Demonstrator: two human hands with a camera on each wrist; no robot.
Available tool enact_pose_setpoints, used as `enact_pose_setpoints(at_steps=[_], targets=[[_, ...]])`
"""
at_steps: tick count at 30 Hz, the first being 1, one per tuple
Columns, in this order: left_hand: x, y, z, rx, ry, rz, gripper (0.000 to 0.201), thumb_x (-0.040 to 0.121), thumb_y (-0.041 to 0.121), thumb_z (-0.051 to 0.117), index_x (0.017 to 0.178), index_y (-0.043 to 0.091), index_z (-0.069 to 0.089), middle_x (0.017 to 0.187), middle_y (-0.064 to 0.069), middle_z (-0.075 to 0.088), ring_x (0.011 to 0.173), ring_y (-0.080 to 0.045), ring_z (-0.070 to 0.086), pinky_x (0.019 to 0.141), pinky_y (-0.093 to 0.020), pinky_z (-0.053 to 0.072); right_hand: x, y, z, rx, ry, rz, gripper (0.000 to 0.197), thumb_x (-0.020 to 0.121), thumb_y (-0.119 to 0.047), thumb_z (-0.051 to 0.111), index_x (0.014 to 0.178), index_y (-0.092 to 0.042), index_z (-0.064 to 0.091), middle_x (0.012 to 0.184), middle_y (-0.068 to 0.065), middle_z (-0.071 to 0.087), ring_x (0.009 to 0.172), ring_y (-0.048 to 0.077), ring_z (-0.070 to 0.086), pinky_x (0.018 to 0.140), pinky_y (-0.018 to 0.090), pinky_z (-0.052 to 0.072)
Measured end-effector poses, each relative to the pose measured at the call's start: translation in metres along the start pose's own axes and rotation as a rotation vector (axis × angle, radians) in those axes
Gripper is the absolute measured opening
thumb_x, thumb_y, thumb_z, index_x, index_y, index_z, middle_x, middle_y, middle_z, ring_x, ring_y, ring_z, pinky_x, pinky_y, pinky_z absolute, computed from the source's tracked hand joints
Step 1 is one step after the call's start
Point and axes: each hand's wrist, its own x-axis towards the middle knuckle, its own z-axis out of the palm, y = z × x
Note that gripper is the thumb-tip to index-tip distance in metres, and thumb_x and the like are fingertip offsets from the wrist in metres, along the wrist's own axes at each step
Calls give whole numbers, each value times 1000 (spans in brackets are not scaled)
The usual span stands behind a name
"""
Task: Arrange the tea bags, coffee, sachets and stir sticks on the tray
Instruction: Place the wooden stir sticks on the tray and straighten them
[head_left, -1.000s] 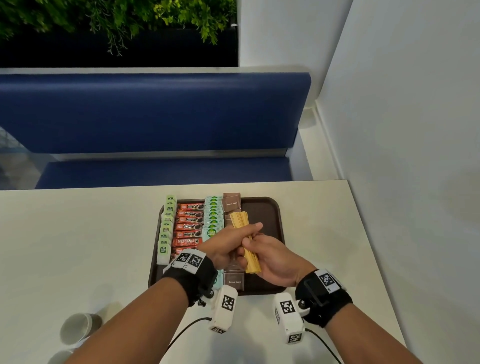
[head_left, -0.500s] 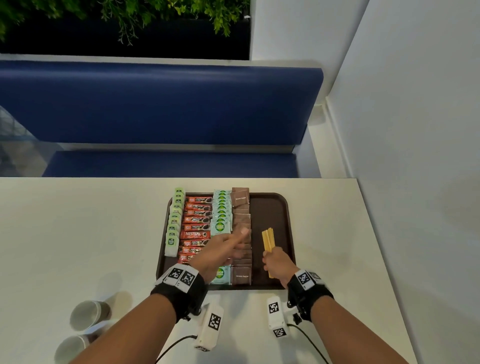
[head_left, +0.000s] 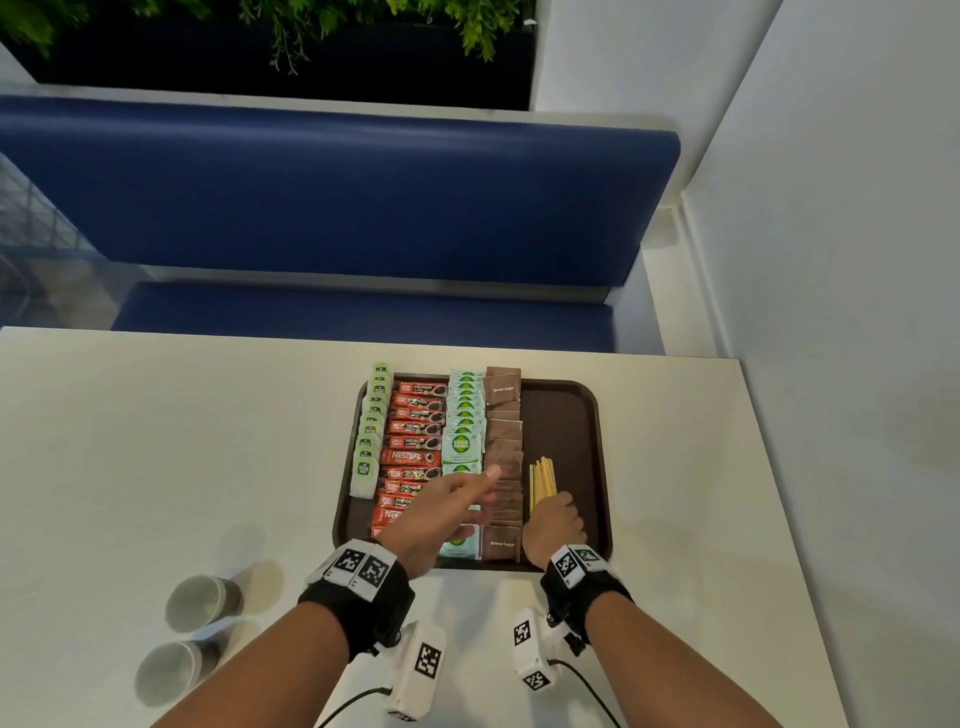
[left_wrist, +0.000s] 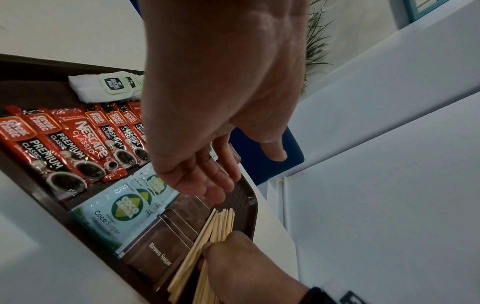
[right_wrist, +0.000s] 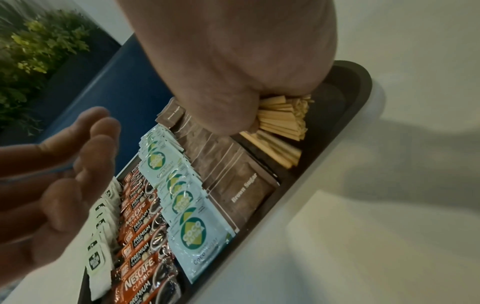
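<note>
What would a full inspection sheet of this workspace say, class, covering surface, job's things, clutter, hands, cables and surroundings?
Surface: white table, brown tray on it.
Job's things: tea bags, coffee sticks, coco sugar sachets and brown sugar sachets in rows on the tray; stir sticks at the right.
Clutter: two paper cups near the table's left front.
Hands: right hand grips the stir sticks; left hand open over the rows.
Cables: black wrist camera cables.
Surroundings: blue bench, plants, white wall.
</note>
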Motion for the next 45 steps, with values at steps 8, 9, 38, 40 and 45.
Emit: enact_pose_setpoints(at_steps=[8, 9, 38, 40, 45], targets=[[-2, -1, -3, -21, -2, 7, 57, 97, 64, 66, 133, 20, 69, 130, 1, 74, 119, -20, 71, 98, -36, 53, -6, 3, -10, -12, -41, -44, 50, 100, -12, 66, 139, -3, 36, 150, 20, 41, 137, 33, 50, 110, 38, 48], [-2, -1, -4, -20, -6, 7, 58, 96, 64, 66, 134, 20, 69, 131, 1, 74, 120, -20, 71, 99, -36, 53, -6, 4, -12, -8, -50, -48, 51, 100, -11, 66, 140, -2, 35, 151, 21, 40, 138, 33, 50, 111, 38, 47], [4, -4, 9, -11, 16, 22, 40, 100, 53, 69, 124, 20, 70, 127, -2, 74, 118, -22, 70, 110, -44, 52, 13, 52, -75, 182, 1, -324, 10, 108, -17, 56, 113, -12, 64, 113, 9, 68, 94, 19, 63, 83, 28, 54], [4, -5, 9, -4, 27, 25, 40, 100, 51, 70, 123, 18, 71, 126, -3, 74, 118, -24, 71, 107, -44, 53, 17, 49, -79, 225, 22, -396, 18, 107, -12, 59, 124, -13, 62, 125, 8, 61, 103, 20, 63, 90, 27, 53], [4, -12, 8, 4, 41, 26, 27, 101, 34, 75, 119, 15, 73, 131, 0, 71, 114, -25, 71, 91, -36, 52, 34, 41, -93, 175, 45, -578, 44, 102, -10, 68, 142, -23, 57, 150, 0, 47, 139, 22, 48, 112, 31, 45]])
